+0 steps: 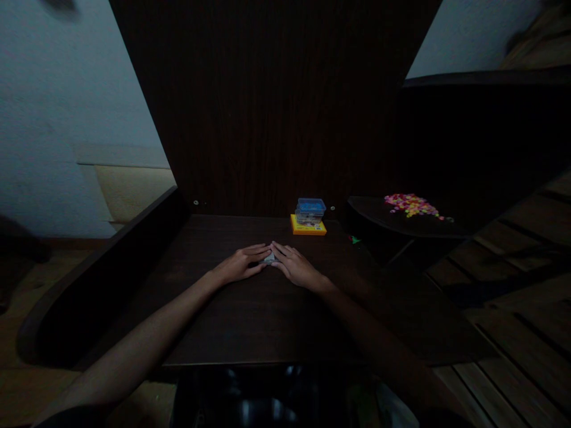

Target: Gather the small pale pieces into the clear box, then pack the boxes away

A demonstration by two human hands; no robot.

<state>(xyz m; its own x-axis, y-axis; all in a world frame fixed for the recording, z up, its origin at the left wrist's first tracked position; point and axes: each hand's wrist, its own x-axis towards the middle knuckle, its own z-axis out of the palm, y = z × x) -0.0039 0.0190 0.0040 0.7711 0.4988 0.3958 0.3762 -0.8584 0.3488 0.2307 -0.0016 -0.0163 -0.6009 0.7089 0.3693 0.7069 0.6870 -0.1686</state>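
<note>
Both my hands rest on a dark wooden desk [250,309], fingertips meeting in the middle. My left hand [241,263] and my right hand [294,266] lie nearly flat with fingers stretched over a small pale object [269,258] that shows between them. Most of that object is hidden, and I cannot make out what it is. Behind the hands stands a clear plastic box with a blue lid [310,210], on top of a flat yellow box [308,227].
A tall dark wooden back panel [276,107] closes the desk's far side. A low side shelf [392,217] on the right carries a heap of small pink and yellow pieces [411,204]. A dark curved rail [102,267] borders the left. Wooden floor planks lie to the right.
</note>
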